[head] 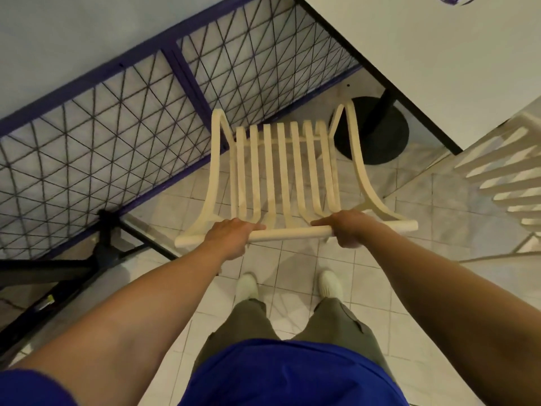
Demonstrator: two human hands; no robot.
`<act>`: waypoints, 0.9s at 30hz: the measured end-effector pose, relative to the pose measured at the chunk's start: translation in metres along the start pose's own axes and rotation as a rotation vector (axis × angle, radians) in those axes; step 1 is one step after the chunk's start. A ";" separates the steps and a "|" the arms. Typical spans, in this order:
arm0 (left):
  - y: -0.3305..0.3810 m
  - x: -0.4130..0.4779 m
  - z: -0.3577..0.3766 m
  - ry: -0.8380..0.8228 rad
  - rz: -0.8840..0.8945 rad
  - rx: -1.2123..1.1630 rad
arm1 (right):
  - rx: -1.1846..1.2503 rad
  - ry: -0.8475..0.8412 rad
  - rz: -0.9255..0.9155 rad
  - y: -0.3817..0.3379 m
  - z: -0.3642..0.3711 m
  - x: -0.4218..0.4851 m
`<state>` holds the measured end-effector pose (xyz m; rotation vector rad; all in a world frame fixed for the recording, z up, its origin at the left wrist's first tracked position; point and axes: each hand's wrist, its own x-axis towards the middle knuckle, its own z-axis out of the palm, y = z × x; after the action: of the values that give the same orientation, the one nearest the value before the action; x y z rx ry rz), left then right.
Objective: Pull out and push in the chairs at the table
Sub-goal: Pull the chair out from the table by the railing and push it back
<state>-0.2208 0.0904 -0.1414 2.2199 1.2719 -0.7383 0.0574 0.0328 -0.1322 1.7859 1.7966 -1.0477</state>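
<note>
A cream slatted chair (285, 174) stands directly in front of me, seen from above and behind. My left hand (231, 234) grips the left part of its round top rail, and my right hand (345, 227) grips the right part. The white table (439, 54) with a dark edge lies at the upper right, on a black post with a round black base (377, 133). The chair's front reaches toward that base, mostly outside the tabletop.
A purple-framed wire mesh panel (131, 121) runs diagonally on the left, with black stand legs (87, 265) on the floor. A second cream slatted chair (503, 171) sits at the right edge. White tiled floor lies under my feet (289, 285).
</note>
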 end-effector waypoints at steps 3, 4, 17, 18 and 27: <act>-0.011 -0.003 -0.003 -0.008 0.011 0.023 | 0.011 0.018 0.001 -0.012 0.008 0.000; -0.014 -0.002 -0.004 -0.011 0.019 0.028 | 0.010 0.024 -0.001 -0.015 0.009 0.001; -0.051 0.015 -0.032 -0.014 0.116 0.166 | 0.085 0.036 0.001 -0.045 0.018 0.009; -0.054 0.018 -0.035 -0.020 0.126 0.174 | 0.096 0.038 0.007 -0.047 0.018 0.009; -0.062 0.029 -0.047 -0.044 0.201 0.201 | 0.139 0.081 0.070 -0.056 0.020 0.009</act>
<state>-0.2528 0.1664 -0.1334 2.4327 0.9716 -0.8624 -0.0020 0.0296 -0.1391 1.9854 1.7313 -1.1115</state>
